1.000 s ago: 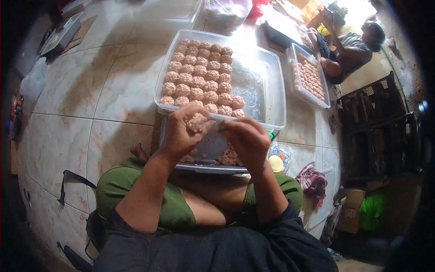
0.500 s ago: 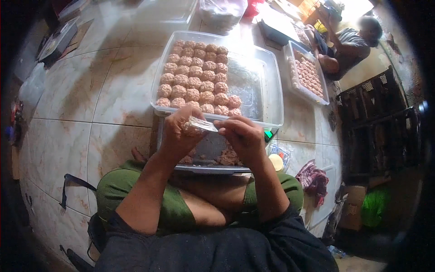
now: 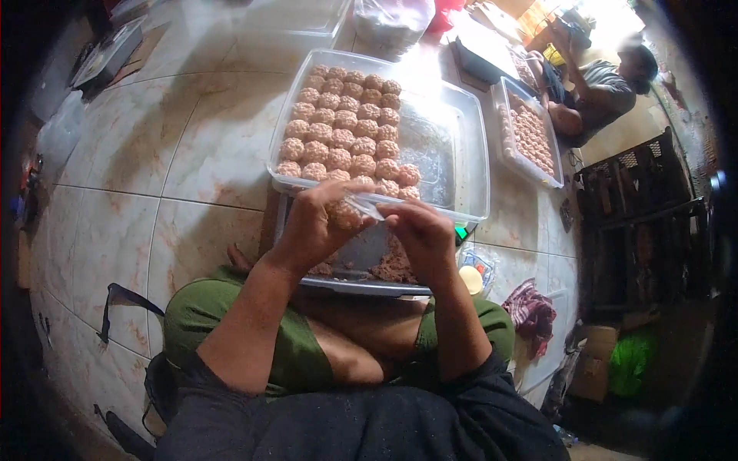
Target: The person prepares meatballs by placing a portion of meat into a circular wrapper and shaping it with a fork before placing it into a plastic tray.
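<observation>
My left hand (image 3: 311, 227) is closed round a pinkish, lumpy ball (image 3: 345, 216), partly hidden by the fingers. A crumpled piece of thin whitish plastic film (image 3: 367, 206) lies against the ball and stretches to my right hand (image 3: 421, 230), whose thumb and fingers pinch its edge. Just beyond my hands, a clear plastic tub (image 3: 478, 165) holds close rows of similar balls (image 3: 340, 138) in its left part. Under my hands, a grey tray (image 3: 358, 257) rests by my crossed legs, with loose pinkish mixture (image 3: 394, 265) in its right part.
A second clear tub (image 3: 555, 181) of pinkish pieces stands at the far right, near a seated person (image 3: 603, 96). A pale round disc (image 3: 470, 280) and a checked cloth (image 3: 530, 313) lie to my right. Dark slatted racks (image 3: 630, 215) stand farther right.
The ball in my left hand now shows more plainly. The film between my hands has turned and crumpled, where it looked flatter before. The whole view has shifted slightly.
</observation>
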Demonstrator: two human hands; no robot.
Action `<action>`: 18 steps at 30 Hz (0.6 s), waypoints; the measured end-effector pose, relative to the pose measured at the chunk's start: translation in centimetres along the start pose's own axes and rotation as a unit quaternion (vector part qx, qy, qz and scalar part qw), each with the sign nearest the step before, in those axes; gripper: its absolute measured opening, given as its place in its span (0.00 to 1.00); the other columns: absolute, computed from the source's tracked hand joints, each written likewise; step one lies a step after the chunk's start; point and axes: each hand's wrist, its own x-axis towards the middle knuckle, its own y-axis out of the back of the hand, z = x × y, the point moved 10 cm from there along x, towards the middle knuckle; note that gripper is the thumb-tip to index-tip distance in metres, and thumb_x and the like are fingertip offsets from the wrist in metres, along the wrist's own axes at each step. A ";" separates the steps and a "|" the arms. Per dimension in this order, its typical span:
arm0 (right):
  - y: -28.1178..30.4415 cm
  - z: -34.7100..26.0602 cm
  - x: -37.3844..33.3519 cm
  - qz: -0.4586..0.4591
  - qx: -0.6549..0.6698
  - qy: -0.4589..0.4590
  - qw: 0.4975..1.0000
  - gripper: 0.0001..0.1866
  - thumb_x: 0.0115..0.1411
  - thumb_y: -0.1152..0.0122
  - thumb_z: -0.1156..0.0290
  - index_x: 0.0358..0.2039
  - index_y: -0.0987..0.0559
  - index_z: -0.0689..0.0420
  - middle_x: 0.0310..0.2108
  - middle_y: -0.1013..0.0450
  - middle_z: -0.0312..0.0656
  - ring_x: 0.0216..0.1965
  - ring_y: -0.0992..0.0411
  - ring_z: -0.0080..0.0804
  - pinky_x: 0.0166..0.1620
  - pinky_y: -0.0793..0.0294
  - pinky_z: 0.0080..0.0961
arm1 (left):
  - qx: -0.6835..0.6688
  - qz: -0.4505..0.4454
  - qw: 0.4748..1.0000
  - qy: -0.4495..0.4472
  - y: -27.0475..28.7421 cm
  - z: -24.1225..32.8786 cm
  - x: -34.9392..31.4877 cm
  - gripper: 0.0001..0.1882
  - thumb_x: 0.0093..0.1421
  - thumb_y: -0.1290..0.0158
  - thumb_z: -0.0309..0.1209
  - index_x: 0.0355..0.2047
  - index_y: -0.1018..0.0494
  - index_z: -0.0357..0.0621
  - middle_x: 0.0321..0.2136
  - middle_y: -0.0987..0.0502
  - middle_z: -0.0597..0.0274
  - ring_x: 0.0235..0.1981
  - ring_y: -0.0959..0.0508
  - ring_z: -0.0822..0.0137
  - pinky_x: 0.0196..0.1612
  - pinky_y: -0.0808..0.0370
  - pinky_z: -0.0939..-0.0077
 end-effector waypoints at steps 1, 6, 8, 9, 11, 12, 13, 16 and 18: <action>-0.1 -0.1 0.1 -0.001 0.002 0.000 1.000 0.09 0.53 0.38 0.78 0.36 0.18 0.56 0.29 0.23 0.43 0.30 0.25 0.30 0.33 0.25 0.25 | 0.032 -0.019 0.999 -0.019 -0.2 0.2 0.0 0.25 0.51 0.38 0.35 0.48 0.29 0.39 0.26 0.25 0.57 0.30 0.26 0.73 0.35 0.29 0.78; 0.5 -3.5 -0.3 0.036 -0.056 0.148 0.987 0.11 0.49 0.35 0.78 0.36 0.18 0.56 0.28 0.25 0.41 0.27 0.25 0.29 0.29 0.25 0.24 | -0.095 -0.025 0.994 0.056 -0.9 -1.0 -0.3 0.14 0.49 0.38 0.30 0.33 0.27 0.36 0.27 0.25 0.56 0.31 0.25 0.72 0.35 0.28 0.76; 0.7 -4.3 -0.4 0.042 -0.081 0.166 0.982 0.11 0.48 0.34 0.78 0.35 0.18 0.55 0.28 0.24 0.41 0.27 0.24 0.29 0.28 0.25 0.25 | -0.125 -0.021 0.989 0.070 -0.8 -1.2 -0.4 0.14 0.48 0.38 0.28 0.33 0.27 0.36 0.27 0.24 0.55 0.31 0.25 0.71 0.35 0.28 0.75; 0.9 -4.4 -0.2 0.031 -0.082 0.151 0.985 0.11 0.48 0.34 0.78 0.35 0.18 0.55 0.28 0.24 0.41 0.26 0.24 0.30 0.28 0.25 0.25 | -0.085 -0.025 0.995 0.050 -0.6 -0.9 -0.3 0.14 0.47 0.38 0.27 0.33 0.28 0.36 0.28 0.24 0.54 0.32 0.24 0.69 0.35 0.27 0.74; 1.7 -4.8 0.1 0.020 -0.083 0.136 0.987 0.11 0.48 0.34 0.78 0.35 0.18 0.55 0.27 0.25 0.41 0.26 0.24 0.31 0.28 0.25 0.26 | -0.045 -0.029 0.998 0.029 -0.6 -0.1 -0.1 0.14 0.47 0.37 0.25 0.32 0.28 0.35 0.29 0.24 0.54 0.32 0.23 0.67 0.35 0.27 0.72; 2.2 -4.9 0.3 0.015 -0.082 0.126 0.989 0.10 0.49 0.35 0.77 0.35 0.19 0.56 0.28 0.25 0.42 0.27 0.25 0.30 0.28 0.26 0.25 | -0.030 -0.019 0.999 0.031 -0.5 0.6 0.0 0.14 0.47 0.37 0.25 0.32 0.29 0.35 0.29 0.24 0.53 0.32 0.23 0.66 0.35 0.27 0.71; 2.6 -4.8 0.5 0.009 -0.080 0.116 0.990 0.10 0.50 0.35 0.77 0.35 0.19 0.58 0.28 0.25 0.42 0.27 0.25 0.30 0.29 0.27 0.24 | -0.014 -0.009 0.999 0.033 -0.3 0.9 0.1 0.14 0.47 0.37 0.24 0.31 0.29 0.35 0.28 0.24 0.53 0.31 0.23 0.65 0.35 0.27 0.70; 3.0 -4.3 0.4 -0.006 -0.111 0.084 0.990 0.08 0.52 0.36 0.76 0.34 0.19 0.58 0.28 0.25 0.43 0.27 0.25 0.32 0.29 0.27 0.25 | 0.022 0.003 1.000 0.005 -0.3 1.0 0.0 0.13 0.47 0.37 0.26 0.30 0.29 0.35 0.28 0.25 0.51 0.30 0.23 0.62 0.34 0.27 0.68; 2.4 -3.9 0.2 -0.013 -0.112 0.084 0.990 0.08 0.51 0.36 0.76 0.34 0.19 0.58 0.28 0.25 0.43 0.27 0.25 0.32 0.29 0.27 0.25 | 0.035 -0.017 0.999 -0.002 -0.6 1.3 0.1 0.13 0.47 0.37 0.26 0.31 0.29 0.35 0.28 0.25 0.51 0.30 0.23 0.61 0.34 0.27 0.68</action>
